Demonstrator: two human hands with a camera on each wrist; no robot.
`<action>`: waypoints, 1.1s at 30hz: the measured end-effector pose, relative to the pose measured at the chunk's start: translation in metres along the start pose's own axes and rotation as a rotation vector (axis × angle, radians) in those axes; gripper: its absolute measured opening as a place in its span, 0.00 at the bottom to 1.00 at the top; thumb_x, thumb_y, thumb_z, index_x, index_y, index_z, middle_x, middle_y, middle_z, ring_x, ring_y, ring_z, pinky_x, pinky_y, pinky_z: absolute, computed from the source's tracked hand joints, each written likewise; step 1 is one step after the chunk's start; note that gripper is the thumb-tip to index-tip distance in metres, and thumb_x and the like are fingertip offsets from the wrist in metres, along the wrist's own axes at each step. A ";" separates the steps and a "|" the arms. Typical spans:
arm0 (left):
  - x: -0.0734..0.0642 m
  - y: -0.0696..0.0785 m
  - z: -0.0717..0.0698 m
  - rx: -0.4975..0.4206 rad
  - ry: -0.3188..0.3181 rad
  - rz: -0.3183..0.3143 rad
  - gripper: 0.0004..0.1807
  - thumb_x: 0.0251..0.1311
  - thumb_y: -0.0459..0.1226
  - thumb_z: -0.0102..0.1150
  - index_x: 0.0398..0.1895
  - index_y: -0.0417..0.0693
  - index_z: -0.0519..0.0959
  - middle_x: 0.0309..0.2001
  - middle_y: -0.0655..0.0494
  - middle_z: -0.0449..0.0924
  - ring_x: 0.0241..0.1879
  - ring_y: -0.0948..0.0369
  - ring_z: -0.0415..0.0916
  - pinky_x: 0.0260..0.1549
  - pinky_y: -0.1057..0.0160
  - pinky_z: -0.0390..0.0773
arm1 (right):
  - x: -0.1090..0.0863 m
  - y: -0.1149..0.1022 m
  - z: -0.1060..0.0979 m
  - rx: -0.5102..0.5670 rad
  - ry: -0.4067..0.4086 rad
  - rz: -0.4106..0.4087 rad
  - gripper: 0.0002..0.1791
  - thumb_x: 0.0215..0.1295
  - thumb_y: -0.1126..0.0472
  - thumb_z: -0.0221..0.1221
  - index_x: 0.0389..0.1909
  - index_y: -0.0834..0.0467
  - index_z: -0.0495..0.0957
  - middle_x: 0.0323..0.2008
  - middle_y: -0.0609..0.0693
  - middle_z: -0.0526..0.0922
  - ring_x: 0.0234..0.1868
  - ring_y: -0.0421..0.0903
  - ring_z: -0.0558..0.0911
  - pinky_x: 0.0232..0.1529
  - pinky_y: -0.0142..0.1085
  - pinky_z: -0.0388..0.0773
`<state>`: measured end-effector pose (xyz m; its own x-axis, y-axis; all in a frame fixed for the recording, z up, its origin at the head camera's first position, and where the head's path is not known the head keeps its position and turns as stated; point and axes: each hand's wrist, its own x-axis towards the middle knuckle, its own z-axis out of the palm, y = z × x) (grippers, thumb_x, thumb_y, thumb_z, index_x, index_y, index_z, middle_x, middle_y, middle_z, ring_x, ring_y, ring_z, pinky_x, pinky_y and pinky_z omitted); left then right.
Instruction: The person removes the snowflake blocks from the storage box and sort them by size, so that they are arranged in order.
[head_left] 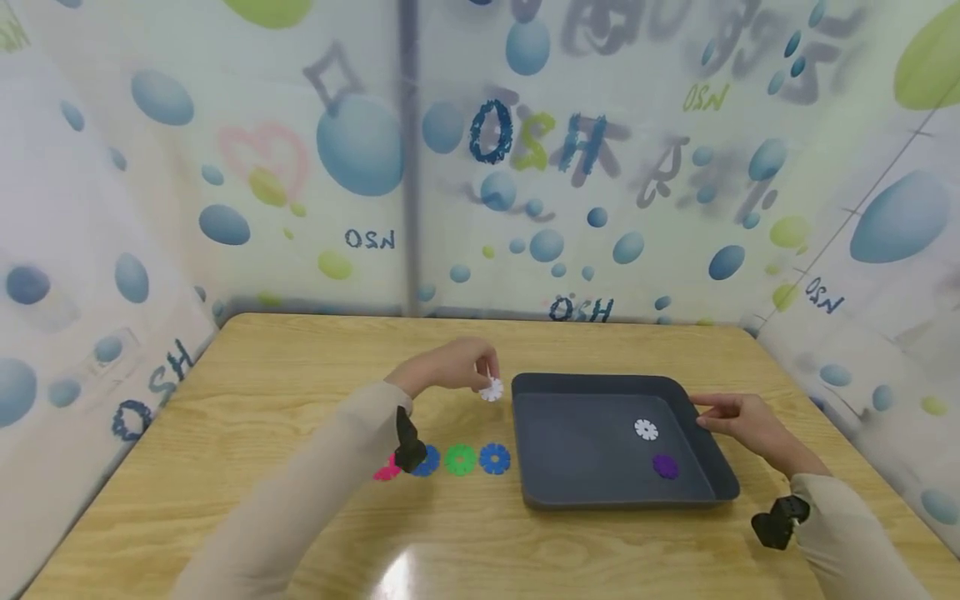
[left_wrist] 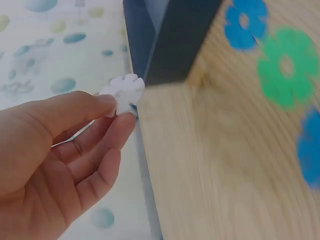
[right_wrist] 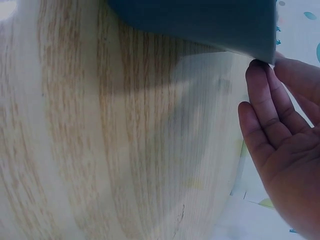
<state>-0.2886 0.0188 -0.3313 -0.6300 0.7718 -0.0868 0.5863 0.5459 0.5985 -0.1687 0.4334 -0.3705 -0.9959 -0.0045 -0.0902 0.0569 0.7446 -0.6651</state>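
Note:
My left hand [head_left: 459, 364] pinches a white snowflake building disc [head_left: 491, 389] between thumb and fingers, just left of a dark grey tray [head_left: 600, 498]. In the left wrist view the white disc [left_wrist: 126, 91] stands on edge at the fingertips. The tray's right rim is held by my right hand [head_left: 738, 421], with fingers at the outer wall in the right wrist view. Inside the tray lie a white disc [head_left: 646, 429] and a purple disc [head_left: 665, 466].
Left of the tray, a row of discs lies on the wooden table [head_left: 300, 367]: a blue one [head_left: 495, 459], a green one [head_left: 461, 459], another blue one [head_left: 429, 461] and a pink one [head_left: 387, 472], partly behind my left wrist. A patterned curtain [head_left: 465, 208] surrounds the table.

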 end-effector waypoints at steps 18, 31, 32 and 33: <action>-0.135 -0.053 -0.035 0.010 0.007 -0.082 0.02 0.55 0.29 0.58 0.30 0.42 0.76 0.26 0.57 0.72 0.26 0.62 0.71 0.28 0.63 0.73 | 0.000 0.002 0.002 -0.008 0.006 -0.006 0.26 0.61 0.61 0.59 0.56 0.72 0.68 0.36 0.56 0.81 0.36 0.44 0.79 0.37 0.37 0.75; -0.202 -0.089 -0.033 -0.095 -0.046 -0.100 0.04 0.53 0.30 0.60 0.30 0.49 0.80 0.25 0.60 0.75 0.25 0.64 0.69 0.23 0.65 0.72 | -0.001 0.003 0.001 -0.042 0.006 -0.020 0.26 0.60 0.60 0.59 0.56 0.71 0.68 0.37 0.57 0.81 0.36 0.45 0.78 0.37 0.38 0.75; -0.203 -0.092 -0.030 -0.111 -0.055 -0.115 0.04 0.53 0.30 0.60 0.30 0.49 0.80 0.25 0.60 0.75 0.25 0.64 0.69 0.23 0.65 0.72 | -0.001 0.002 0.001 -0.045 0.008 -0.020 0.26 0.60 0.60 0.59 0.56 0.71 0.69 0.37 0.57 0.81 0.36 0.46 0.78 0.37 0.38 0.75; -0.205 -0.095 -0.028 -0.122 -0.060 -0.122 0.04 0.53 0.30 0.60 0.30 0.49 0.80 0.25 0.60 0.75 0.25 0.64 0.69 0.23 0.66 0.72 | -0.001 0.002 0.001 -0.043 0.007 -0.018 0.27 0.61 0.60 0.59 0.56 0.71 0.68 0.37 0.56 0.81 0.36 0.46 0.78 0.38 0.39 0.75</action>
<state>-0.2296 -0.2000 -0.3479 -0.6591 0.7222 -0.2096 0.4393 0.5960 0.6722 -0.1672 0.4339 -0.3729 -0.9972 -0.0137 -0.0736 0.0362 0.7726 -0.6338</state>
